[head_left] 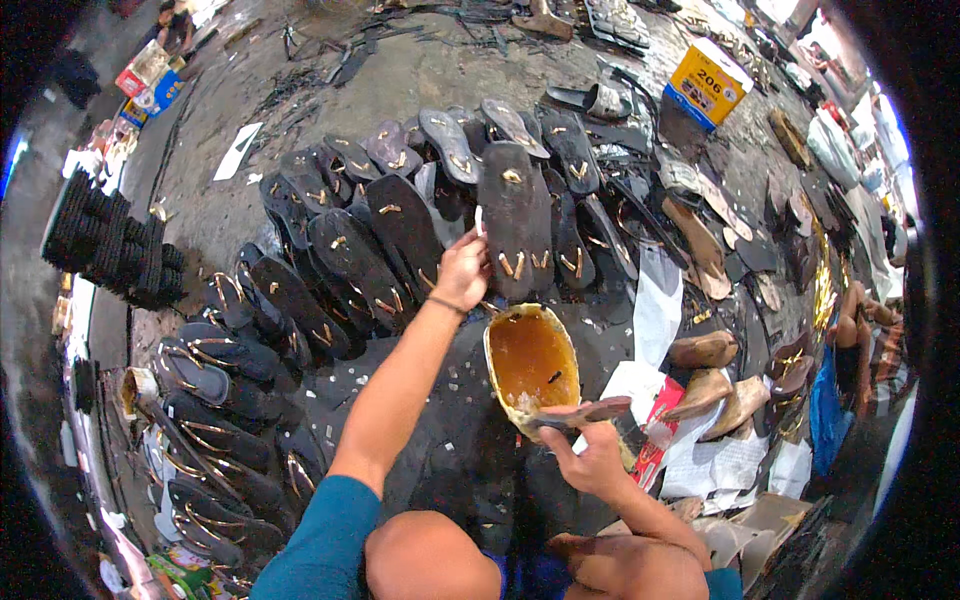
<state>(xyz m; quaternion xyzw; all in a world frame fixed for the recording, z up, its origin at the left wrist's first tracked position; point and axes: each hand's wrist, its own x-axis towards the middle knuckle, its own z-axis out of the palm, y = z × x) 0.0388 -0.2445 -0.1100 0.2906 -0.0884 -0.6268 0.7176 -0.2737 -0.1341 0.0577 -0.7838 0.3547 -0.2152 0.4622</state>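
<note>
On the floor (pixel 430 85), with the tub (pixel 533 352) as clock centre, soles (pixel 352 255) fan from ten to twelve, sandals (pixel 200 375) lie at eight to nine, lasts (pixel 697 397) at three, papers (pixel 718 472) at four, the box (pixel 710 80) farther out at one.

R hand (pixel 593 464) — pt. hidden

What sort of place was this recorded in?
Probably a small sandal-making workshop: rows of black sandals are laid out, a tub holds amber, glue-like stuff, and foot-shaped blocks lie to the right of it.
</note>
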